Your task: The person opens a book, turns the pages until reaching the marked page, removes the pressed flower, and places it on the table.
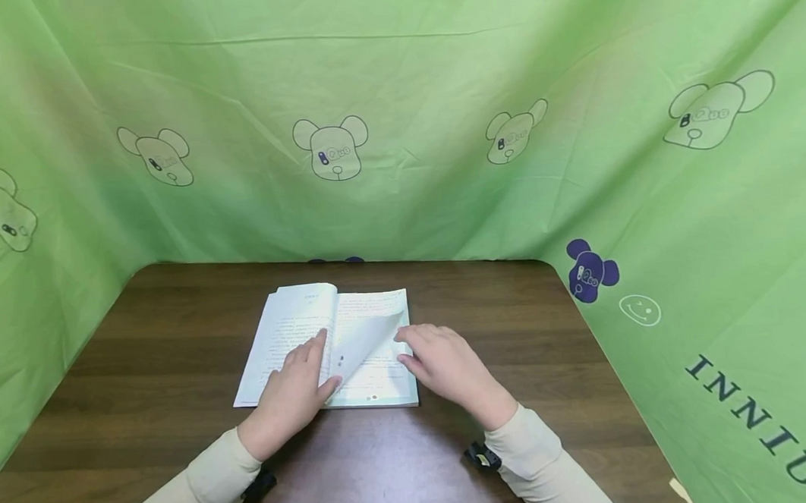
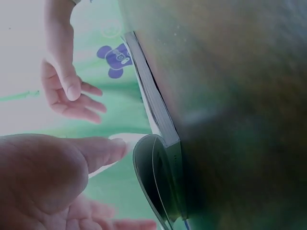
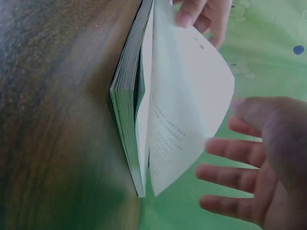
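Observation:
An open book (image 1: 391, 385) with printed text lies on the table. One loose page (image 1: 363, 339) on its right half is lifted and curves up over the page beneath. My left hand (image 1: 290, 394) rests on the left-hand page (image 1: 290, 318) near the spine, fingers extended, its thumb at the near edge of the lifted page. Beside the book's right edge, my right hand (image 1: 450, 364) is held with fingers loosely spread, fingertips close to the lifted page's outer edge. In the right wrist view those fingers (image 3: 235, 177) hold nothing.
The dark wooden table (image 1: 155, 355) surrounds the book. A green cloth (image 1: 407, 69) printed with bear heads hangs behind and along both sides. Black straps (image 1: 482, 456) sit on both wrists below pale sleeves.

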`<state>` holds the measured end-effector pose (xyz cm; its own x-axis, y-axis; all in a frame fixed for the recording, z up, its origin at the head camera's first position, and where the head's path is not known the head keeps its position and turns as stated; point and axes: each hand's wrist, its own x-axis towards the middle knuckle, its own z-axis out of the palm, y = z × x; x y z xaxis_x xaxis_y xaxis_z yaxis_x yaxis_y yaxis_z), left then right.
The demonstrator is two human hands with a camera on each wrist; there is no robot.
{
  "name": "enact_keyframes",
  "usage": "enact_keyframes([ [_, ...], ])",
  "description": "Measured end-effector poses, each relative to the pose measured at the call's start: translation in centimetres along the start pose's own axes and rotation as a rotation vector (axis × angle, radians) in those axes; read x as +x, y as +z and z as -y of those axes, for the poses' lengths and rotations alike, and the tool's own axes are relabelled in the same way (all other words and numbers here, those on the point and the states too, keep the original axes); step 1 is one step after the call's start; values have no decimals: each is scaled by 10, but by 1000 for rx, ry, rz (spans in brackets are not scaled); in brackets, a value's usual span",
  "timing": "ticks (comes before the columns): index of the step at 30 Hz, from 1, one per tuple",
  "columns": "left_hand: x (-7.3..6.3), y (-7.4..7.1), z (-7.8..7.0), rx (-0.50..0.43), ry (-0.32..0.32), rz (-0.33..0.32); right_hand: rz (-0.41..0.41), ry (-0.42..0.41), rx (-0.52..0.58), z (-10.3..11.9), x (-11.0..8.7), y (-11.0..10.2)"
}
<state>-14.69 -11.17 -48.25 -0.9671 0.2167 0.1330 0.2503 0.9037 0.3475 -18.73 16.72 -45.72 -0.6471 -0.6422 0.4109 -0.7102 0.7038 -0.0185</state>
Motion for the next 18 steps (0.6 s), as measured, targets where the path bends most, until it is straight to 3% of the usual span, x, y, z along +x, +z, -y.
enact_keyframes([
  [9, 3, 0, 2, -22, 35, -164, 391, -60, 86, 3, -6, 0],
  [12, 3, -1, 3, 8, 40, -181, 442, -56, 102, 4, -8, 1],
  [18, 4, -3, 2, 83, 20, -154, 459, -57, 98, 4, -11, 2],
])
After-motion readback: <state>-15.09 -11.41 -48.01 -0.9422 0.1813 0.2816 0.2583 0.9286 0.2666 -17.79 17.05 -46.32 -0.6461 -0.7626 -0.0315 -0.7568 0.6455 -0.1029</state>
